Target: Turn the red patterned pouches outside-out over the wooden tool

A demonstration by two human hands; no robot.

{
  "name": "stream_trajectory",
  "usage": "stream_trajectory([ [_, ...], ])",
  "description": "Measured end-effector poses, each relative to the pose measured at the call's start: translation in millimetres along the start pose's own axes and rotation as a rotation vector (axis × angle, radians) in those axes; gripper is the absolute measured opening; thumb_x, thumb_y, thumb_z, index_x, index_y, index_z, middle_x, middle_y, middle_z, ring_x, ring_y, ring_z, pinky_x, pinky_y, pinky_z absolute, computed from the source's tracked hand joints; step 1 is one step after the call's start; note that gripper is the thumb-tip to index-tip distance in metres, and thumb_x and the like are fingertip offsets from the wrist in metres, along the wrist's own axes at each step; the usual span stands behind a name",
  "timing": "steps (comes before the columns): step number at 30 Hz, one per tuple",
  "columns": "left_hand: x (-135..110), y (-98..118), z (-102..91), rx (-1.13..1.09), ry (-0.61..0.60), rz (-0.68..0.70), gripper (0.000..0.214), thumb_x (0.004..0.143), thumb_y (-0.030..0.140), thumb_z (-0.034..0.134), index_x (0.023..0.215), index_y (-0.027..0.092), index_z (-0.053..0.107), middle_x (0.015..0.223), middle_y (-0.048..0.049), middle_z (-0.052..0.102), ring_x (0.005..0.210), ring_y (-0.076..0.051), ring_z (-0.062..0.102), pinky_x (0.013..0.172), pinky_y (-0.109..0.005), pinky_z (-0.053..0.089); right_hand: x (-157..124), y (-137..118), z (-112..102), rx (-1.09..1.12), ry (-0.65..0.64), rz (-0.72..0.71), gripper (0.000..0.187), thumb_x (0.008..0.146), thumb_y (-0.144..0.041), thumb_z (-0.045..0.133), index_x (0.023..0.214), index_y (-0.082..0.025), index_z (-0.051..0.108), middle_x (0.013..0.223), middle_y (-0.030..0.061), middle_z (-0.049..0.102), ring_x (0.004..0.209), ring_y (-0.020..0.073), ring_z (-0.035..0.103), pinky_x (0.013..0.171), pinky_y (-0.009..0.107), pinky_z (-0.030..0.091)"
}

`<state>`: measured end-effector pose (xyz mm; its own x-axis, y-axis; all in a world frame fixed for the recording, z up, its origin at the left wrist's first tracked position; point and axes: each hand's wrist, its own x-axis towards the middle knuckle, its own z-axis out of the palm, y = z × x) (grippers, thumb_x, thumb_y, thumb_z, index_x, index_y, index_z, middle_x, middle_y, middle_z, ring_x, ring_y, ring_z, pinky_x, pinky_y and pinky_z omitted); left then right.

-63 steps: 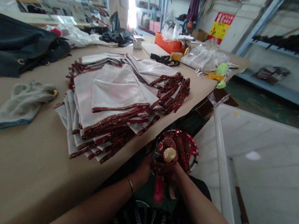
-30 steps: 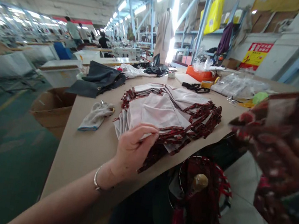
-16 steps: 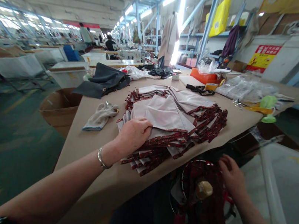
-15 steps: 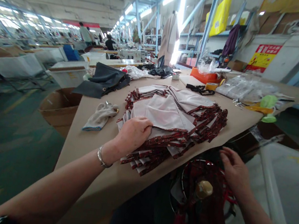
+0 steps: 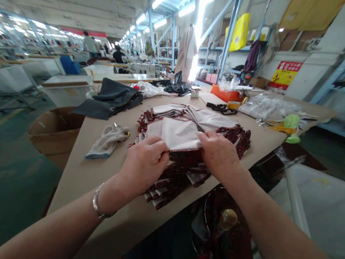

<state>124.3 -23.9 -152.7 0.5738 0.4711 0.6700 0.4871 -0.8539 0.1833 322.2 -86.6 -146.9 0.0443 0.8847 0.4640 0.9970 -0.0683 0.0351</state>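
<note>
Glove [image 5: 107, 141] of pale knit, blue-cuffed, near left edge of brown-topped table [image 5: 81, 176]. Left hand [image 5: 143, 164] pinched narrow on left end of whitish cloth panel with dark-red edging [image 5: 180, 135], over fanned stack of similar panels [image 5: 179, 173] by table's near edge. Right hand [image 5: 219, 154] pinches panel's right end.

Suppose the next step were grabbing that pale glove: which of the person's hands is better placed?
Probably the left hand: the glove lies on its outer side, while the right hand is farther off, across the white cloth. Both hold its edge.
</note>
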Motion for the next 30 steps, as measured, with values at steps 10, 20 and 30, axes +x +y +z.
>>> stream_trajectory([
  [10, -74, 49, 10.7, -1.123, -0.151, -0.691, 0.008, 0.079, 0.030, 0.060, 0.079, 0.022, 0.061, 0.061, 0.0017, 0.059, 0.049, -0.012, 0.055, 0.044, -0.022, 0.044, -165, -39, -11, 0.439, -0.062, -0.067, 0.025, 0.077, -0.006, 0.041, 0.086, -0.018, 0.061, 0.069, 0.0047, 0.066, 0.060, 0.0190, 0.062, 0.055, 0.028, 0.042],
  [20, -126, 91, 47.8, -1.445, -0.931, -1.049, 0.028, 0.069, 0.038, 0.073, 0.062, 0.016, 0.057, 0.049, 0.0052, 0.047, 0.039, -0.005, 0.037, 0.035, -0.016, 0.028, -231, -50, 29, 2.143, -0.043, 1.232, 0.019, 0.079, -0.041, 0.065, 0.085, -0.023, 0.067, 0.078, -0.0005, 0.069, 0.066, 0.0139, 0.063, 0.067, 0.027, 0.052],
  [30, -65, 102, 127.5, -1.819, -0.790, -1.295, 0.019, 0.069, 0.028, 0.071, 0.080, 0.016, 0.061, 0.066, 0.0021, 0.057, 0.050, -0.008, 0.050, 0.046, -0.019, 0.038, -187, 26, 15, 2.130, -0.053, 1.214, 0.024, 0.086, -0.037, 0.054, 0.091, -0.018, 0.068, 0.083, 0.0025, 0.074, 0.071, 0.0145, 0.069, 0.071, 0.028, 0.055],
])
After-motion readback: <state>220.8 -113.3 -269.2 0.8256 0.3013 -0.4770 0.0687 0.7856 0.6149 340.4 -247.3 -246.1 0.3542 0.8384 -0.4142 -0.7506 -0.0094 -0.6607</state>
